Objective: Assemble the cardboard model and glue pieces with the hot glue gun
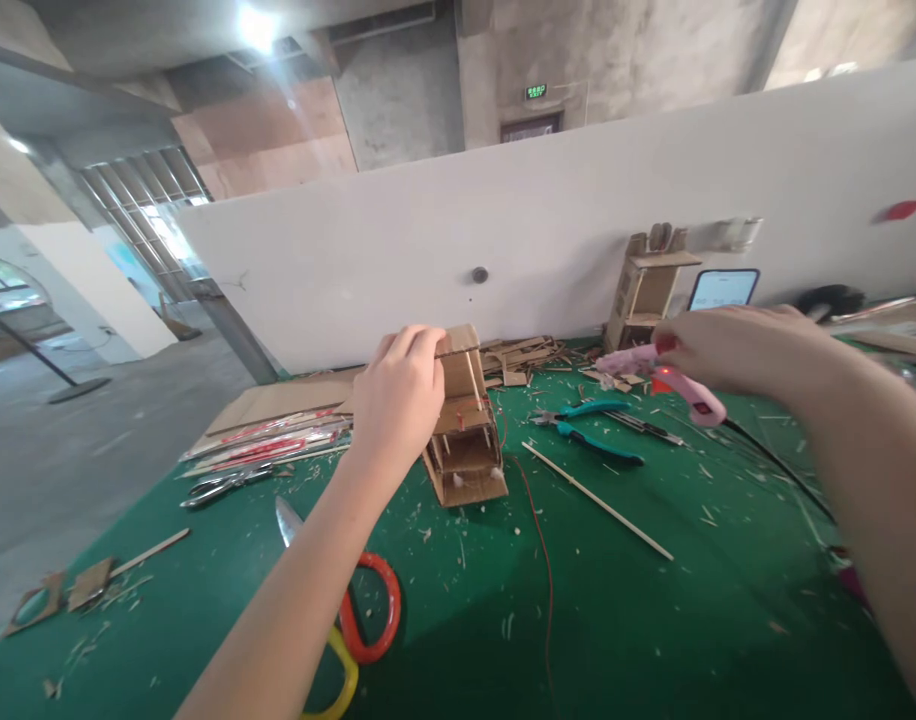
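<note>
My left hand is closed around the upper left side of a small cardboard model with shelves and thin stick posts, tilted on the green tabletop. My right hand grips a pink hot glue gun, whose switch glows red; its nozzle end points left, away from the model. A black cord trails from the handle. Below the model's right side runs a thin red wire. Teal-handled pliers and a thin wooden stick lie between the model and my right arm.
Large scissors with red and yellow handles lie partly under my left forearm. Packaged strips and metal pliers are at left. Behind stand a taller cardboard model and a phone before a white partition. Cardboard scraps lie along it.
</note>
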A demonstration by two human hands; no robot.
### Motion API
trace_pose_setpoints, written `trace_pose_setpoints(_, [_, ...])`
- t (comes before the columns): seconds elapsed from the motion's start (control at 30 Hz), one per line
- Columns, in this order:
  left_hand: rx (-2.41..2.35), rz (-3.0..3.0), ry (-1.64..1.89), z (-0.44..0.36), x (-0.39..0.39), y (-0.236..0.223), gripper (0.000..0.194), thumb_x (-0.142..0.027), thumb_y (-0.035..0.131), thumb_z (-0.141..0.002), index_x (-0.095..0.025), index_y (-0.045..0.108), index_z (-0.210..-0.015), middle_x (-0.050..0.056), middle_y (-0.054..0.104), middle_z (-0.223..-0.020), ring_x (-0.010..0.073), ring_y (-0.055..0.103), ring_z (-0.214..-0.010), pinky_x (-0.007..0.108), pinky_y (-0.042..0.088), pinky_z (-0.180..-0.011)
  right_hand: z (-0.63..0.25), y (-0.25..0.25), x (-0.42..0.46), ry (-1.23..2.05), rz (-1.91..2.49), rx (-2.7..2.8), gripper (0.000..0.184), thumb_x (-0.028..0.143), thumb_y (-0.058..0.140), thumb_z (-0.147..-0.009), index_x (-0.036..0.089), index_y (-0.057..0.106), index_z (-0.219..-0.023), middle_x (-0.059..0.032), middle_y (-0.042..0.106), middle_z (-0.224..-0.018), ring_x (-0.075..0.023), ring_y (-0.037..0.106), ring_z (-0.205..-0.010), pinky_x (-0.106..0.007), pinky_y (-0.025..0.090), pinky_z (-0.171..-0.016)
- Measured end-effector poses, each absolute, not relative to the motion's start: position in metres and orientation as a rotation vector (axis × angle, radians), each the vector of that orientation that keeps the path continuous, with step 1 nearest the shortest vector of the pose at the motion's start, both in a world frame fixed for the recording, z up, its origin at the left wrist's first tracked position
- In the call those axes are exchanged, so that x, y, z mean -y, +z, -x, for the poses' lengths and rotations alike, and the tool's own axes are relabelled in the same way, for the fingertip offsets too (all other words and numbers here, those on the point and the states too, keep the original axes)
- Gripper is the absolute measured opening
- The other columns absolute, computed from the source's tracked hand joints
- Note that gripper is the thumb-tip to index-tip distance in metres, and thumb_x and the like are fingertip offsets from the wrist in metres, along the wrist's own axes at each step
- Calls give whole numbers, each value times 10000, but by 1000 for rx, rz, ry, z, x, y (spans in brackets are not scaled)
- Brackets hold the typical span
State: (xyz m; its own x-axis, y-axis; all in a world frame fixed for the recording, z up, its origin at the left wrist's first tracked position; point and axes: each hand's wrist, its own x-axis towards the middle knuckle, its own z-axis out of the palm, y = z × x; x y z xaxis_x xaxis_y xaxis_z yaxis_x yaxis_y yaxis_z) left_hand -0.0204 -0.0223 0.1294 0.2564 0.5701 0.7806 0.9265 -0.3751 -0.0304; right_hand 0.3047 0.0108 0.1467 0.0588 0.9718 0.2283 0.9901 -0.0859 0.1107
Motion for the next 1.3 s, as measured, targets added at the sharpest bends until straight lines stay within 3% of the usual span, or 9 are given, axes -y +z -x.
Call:
trace_pose_setpoints(0.2, [1373, 2059, -949, 21, 23, 131, 280, -97, 441, -875, -214, 576, -1091, 46, 660, -1113, 215, 588, -1021, 322, 505, -737, -278, 153, -31, -512, 2250, 2145, 188, 76, 538, -637, 176, 629, -768, -131, 664, -843, -243, 535, -836, -404, 254, -693])
trace_pose_setpoints(0.4, [1376, 2051, -918, 21, 24, 131, 281, -100, 443, -878, -212, 572, -1101, 40, 661, -1116, 216, 590, -1024, 310, 501, -686, -277, 131, -53, -548, 2143, 2217, 134, 122, 535, -714, 165, 633, -795, -135, 662, -833, -247, 529, -853, -423, 240, -726])
trace_pose_setpoints(0.6, [1367, 2064, -920, 20, 24, 131, 305, -83, 445, -866, -215, 564, -1114, 37, 657, -1127, 214, 591, -1030, 308, 505, -679, -271, 101, -59, -570, 1921, 2328, 173, 148, 461, -827, 168, 630, -858, -144, 653, -1010, -239, 488, -946, -407, 234, -773])
trace_pose_setpoints(0.87, [1365, 2082, -918, 20, 24, 131, 301, -88, 435, -875, -212, 563, -1117, 44, 657, -1125, 216, 585, -1042, 320, 516, -724, -280, 75, -70, -492, 1828, 2385, 242, 196, 416, -863, 182, 635, -964, -177, 640, -1072, -298, 485, -1009, -488, 233, -853])
trace_pose_setpoints(1.0, [1358, 2101, -939, 19, 25, 131, 301, -80, 428, -875, -208, 560, -1115, 51, 654, -1124, 215, 580, -1048, 333, 517, -774, -282, 66, -76, -500, 1808, 2365, 321, 247, 368, -900, 155, 595, -1107, -199, 619, -1137, -323, 457, -1106, -547, 158, -965])
trace_pose_setpoints(1.13, [1341, 2112, -955, 19, 24, 131, 301, -73, 429, -873, -205, 553, -1114, 53, 658, -1120, 216, 576, -1062, 347, 509, -831, -282, 61, -77, -524, 1767, 2354, 401, 278, 334, -917, 121, 544, -1220, -212, 571, -1242, -316, 405, -1205, -522, 75, -1046])
trace_pose_setpoints(1.3, [1339, 2105, -969, 20, 23, 129, 296, -69, 455, -857, -212, 551, -1099, 50, 668, -1089, 215, 590, -1044, 345, 512, -816, -276, 66, -68, -530, 1721, 2350, 417, 236, 332, -908, 103, 537, -1245, -200, 565, -1272, -300, 419, -1218, -469, 134, -1069])
